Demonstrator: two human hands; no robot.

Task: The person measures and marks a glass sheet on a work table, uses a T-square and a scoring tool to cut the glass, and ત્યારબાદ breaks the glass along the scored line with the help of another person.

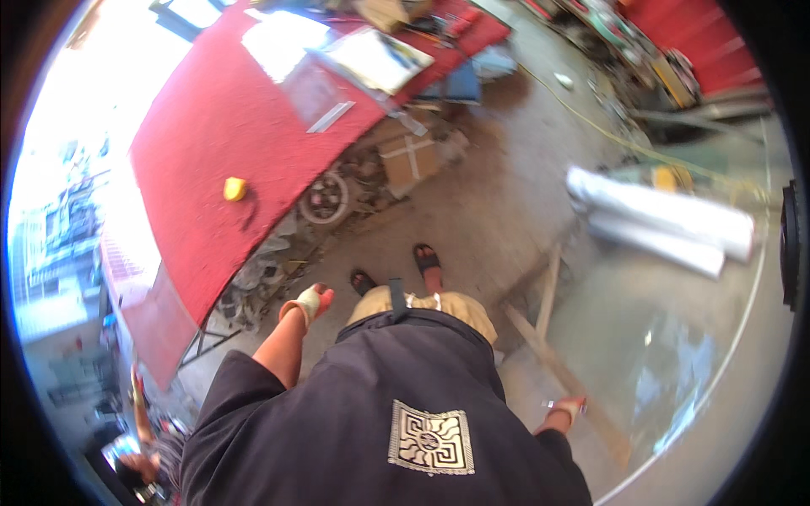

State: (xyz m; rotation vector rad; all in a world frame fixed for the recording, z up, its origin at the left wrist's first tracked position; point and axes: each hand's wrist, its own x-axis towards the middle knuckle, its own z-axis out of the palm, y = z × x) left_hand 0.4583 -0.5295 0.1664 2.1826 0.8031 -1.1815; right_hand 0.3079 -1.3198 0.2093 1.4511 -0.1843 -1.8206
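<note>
My left hand (310, 302), in a pale glove with reddish fingertips showing, hangs in the air beside the near edge of a red-covered table (181, 156). Its fingers look bent, but blur hides whether they enclose anything. At lower right, my right hand (570, 408) is beside a wooden bar (553, 363) and the edge of a large glass sheet (629, 337). A small shiny spot shows near its fingers; I cannot make out what it is or whether it is held. On the red cover lies a small yellow tool (235, 188), perhaps a tape measure.
White rolls (666, 215) lie across the glass. Papers (380, 59) and tools cover the table's far end. Beneath it are a wheel (324, 197), a cardboard box (409, 163) and clutter. A yellow cord (591, 126) crosses at right. Another person (148, 460) is at lower left.
</note>
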